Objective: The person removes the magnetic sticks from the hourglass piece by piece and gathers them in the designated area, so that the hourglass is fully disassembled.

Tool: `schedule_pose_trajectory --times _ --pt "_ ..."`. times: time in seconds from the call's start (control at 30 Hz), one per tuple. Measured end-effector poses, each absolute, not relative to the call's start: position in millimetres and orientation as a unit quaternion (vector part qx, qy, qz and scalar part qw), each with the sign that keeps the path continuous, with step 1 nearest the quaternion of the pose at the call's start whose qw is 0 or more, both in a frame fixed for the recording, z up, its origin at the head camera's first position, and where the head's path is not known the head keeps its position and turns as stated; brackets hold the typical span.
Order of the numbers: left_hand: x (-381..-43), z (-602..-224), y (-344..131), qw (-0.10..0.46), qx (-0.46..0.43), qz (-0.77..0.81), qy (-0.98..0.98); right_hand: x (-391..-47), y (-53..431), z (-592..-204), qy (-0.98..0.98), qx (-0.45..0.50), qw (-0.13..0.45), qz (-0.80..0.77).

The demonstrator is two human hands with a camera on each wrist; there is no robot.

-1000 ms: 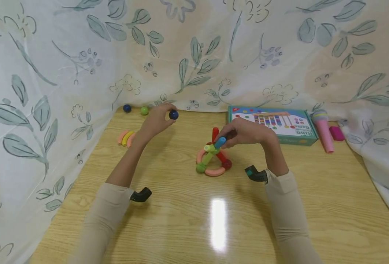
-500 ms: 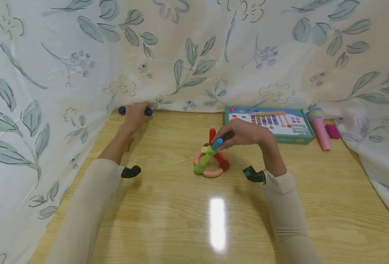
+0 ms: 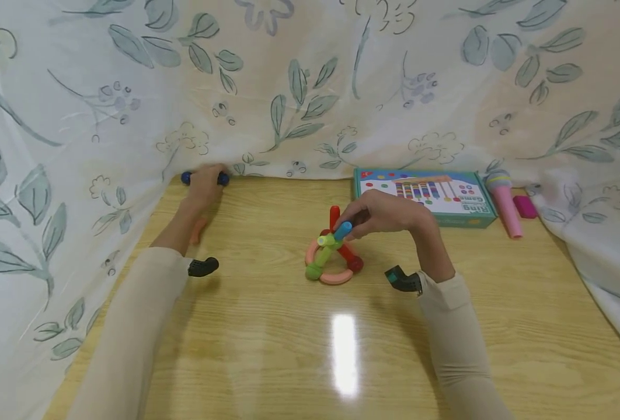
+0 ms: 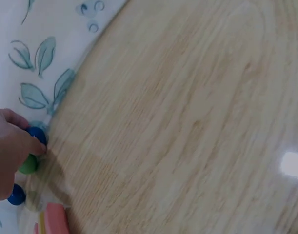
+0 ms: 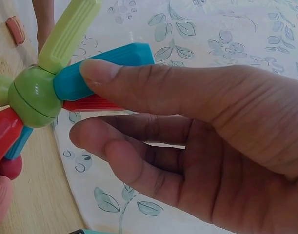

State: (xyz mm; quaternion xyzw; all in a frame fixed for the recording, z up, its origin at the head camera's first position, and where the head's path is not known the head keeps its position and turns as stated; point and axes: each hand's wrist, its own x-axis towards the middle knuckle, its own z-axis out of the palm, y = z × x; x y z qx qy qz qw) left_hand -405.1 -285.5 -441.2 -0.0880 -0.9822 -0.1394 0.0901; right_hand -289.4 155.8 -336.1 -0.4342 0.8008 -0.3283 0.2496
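At the table's far left corner, my left hand pinches a dark blue ball between thumb and fingers. A green ball lies right beside it, hidden by the hand in the head view. Another blue ball sits just left of the hand. Mid-table stands a construction of magnetic sticks, balls and curved pink pieces. My right hand holds its blue stick, thumb on the near side. That stick joins a green ball at the top, with light green and red sticks.
Curved pink and yellow pieces lie near the left forearm. A boxed game rests at the back right, beside a pink toy microphone and a magenta block. A floral cloth hangs along the table's back edge.
My left hand has carried the blue ball leftward to the far left corner, over the green ball. The right hand stays at the construction's blue stick. The head view has shifted slightly.
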Motion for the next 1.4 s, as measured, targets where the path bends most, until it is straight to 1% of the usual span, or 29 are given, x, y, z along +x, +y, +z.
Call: schedule_pose_trajectory --times 0.23,0.4,0.67,0.8,0.87,0.93,0.97,1.0,1.03,1.13,1.2,1.23,1.3,1.4 --pt "-401 -436 -296 0.115 -0.087 -0.134 -0.980 -287 154 -334 0.805 -0.427 0.251 -0.326" --pt "-400 -438 -301 0.131 -0.086 -0.137 -0.978 -287 154 -334 0.805 -0.423 0.256 -0.327" --pt "-394 -433 -303 0.131 -0.078 -0.155 -0.976 -287 152 -333 0.805 -0.432 0.256 -0.314" --pt "-387 -424 -288 0.162 -0.081 -0.181 -0.967 -286 153 -332 0.810 -0.433 0.259 -0.299" --pt "-382 -420 -273 0.193 -0.101 -0.197 -0.956 -286 155 -332 0.810 -0.433 0.260 -0.298" --pt "-371 -416 -252 0.191 -0.142 -0.233 -0.943 -285 157 -332 0.810 -0.426 0.262 -0.306" --pt "-365 -413 -240 0.173 -0.172 -0.259 -0.935 -286 160 -332 0.812 -0.421 0.262 -0.309" --pt "-356 -410 -228 0.142 -0.206 -0.284 -0.926 -286 162 -333 0.815 -0.412 0.263 -0.312" --pt "-348 -407 -214 0.101 -0.244 -0.308 -0.914 -287 164 -335 0.817 -0.402 0.267 -0.314" --pt "-319 -402 -173 -0.054 -0.337 -0.353 -0.871 -290 170 -341 0.827 -0.369 0.292 -0.308" --pt "-303 -401 -150 -0.127 -0.380 -0.353 -0.845 -293 170 -347 0.830 -0.359 0.313 -0.291" --pt "-297 -401 -139 -0.149 -0.394 -0.356 -0.834 -294 169 -351 0.829 -0.359 0.324 -0.282" --pt "-288 -402 -123 -0.170 -0.406 -0.363 -0.821 -298 165 -357 0.826 -0.365 0.342 -0.258" --pt "-283 -405 -108 -0.167 -0.405 -0.379 -0.815 -302 158 -366 0.818 -0.390 0.358 -0.223"
